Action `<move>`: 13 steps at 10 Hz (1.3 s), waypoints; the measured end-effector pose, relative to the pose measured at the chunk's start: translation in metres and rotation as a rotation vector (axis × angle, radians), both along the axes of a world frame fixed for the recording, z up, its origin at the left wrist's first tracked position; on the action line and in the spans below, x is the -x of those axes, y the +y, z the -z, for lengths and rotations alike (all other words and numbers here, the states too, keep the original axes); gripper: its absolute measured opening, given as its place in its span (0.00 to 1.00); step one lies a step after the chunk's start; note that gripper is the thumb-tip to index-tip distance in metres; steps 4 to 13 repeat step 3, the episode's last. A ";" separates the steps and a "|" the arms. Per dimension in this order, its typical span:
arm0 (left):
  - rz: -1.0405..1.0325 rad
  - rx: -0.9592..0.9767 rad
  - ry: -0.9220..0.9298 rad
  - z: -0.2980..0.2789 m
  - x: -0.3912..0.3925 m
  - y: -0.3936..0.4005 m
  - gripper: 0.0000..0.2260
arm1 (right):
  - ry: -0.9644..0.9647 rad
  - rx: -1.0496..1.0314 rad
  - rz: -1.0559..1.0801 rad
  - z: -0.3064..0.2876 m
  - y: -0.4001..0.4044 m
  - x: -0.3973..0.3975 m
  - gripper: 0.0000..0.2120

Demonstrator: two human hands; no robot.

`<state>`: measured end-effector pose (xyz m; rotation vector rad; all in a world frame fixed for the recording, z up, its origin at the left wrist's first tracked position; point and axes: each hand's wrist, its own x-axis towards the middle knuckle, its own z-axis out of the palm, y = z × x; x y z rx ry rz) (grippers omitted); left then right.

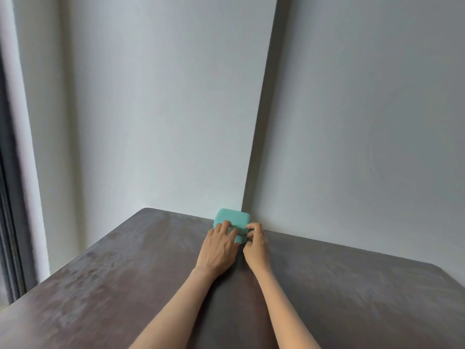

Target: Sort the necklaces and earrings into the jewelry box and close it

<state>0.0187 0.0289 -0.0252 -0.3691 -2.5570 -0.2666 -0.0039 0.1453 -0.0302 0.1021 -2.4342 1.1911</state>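
Note:
A small turquoise jewelry box [232, 217] stands with its lid down at the far edge of the dark table [125, 285], close to the wall. My left hand [219, 248] lies on the box's front with straight fingers touching the lid and the front face. My right hand [256, 245] is at the box's right front corner, its thumb and fingers curled and pinching something small there, possibly a zipper pull. No necklaces or earrings are in sight.
White walls rise right behind the box, with a vertical panel edge [261, 122] above it. A grey window frame or curtain [10, 172] runs down the left side.

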 end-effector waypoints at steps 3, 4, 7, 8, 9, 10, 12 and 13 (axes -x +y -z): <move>-0.089 -0.319 -0.353 0.012 0.000 -0.007 0.37 | -0.092 -0.177 -0.043 -0.004 0.000 -0.043 0.23; -0.089 -0.319 -0.353 0.012 0.000 -0.007 0.37 | -0.092 -0.177 -0.043 -0.004 0.000 -0.043 0.23; -0.089 -0.319 -0.353 0.012 0.000 -0.007 0.37 | -0.092 -0.177 -0.043 -0.004 0.000 -0.043 0.23; -0.089 -0.319 -0.353 0.012 0.000 -0.007 0.37 | -0.092 -0.177 -0.043 -0.004 0.000 -0.043 0.23; -0.089 -0.319 -0.353 0.012 0.000 -0.007 0.37 | -0.092 -0.177 -0.043 -0.004 0.000 -0.043 0.23; -0.089 -0.319 -0.353 0.012 0.000 -0.007 0.37 | -0.092 -0.177 -0.043 -0.004 0.000 -0.043 0.23; -0.089 -0.319 -0.353 0.012 0.000 -0.007 0.37 | -0.092 -0.177 -0.043 -0.004 0.000 -0.043 0.23; -0.089 -0.319 -0.353 0.012 0.000 -0.007 0.37 | -0.092 -0.177 -0.043 -0.004 0.000 -0.043 0.23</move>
